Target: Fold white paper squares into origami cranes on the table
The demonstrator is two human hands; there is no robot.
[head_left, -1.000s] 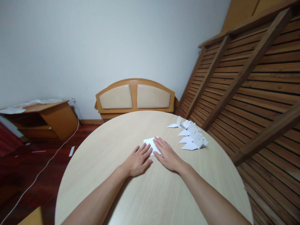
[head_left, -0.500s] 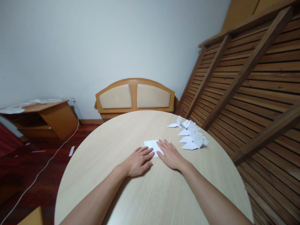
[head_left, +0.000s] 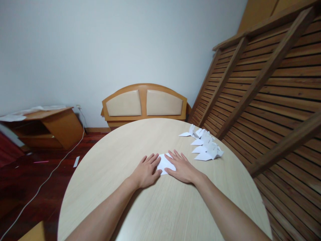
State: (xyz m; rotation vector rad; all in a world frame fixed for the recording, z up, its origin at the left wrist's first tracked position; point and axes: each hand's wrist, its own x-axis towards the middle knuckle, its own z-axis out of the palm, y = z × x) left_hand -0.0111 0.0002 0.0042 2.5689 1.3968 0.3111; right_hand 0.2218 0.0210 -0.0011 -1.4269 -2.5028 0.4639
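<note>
Small white paper sheet [head_left: 165, 164] lies flat on round pale wood-grain table [head_left: 160, 211]. My left hand [head_left: 147, 171] and right hand [head_left: 184, 169] rest on opposite edges, fingers spread, gripping nothing. Paper likely light, easily creased (layer count unclear); I judge side edges best hold.

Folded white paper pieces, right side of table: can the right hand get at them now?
Likely yes: only tabletop shows between the right hand and the folded paper pieces; the left hand is on the opposite side, at the white sheet.
</note>
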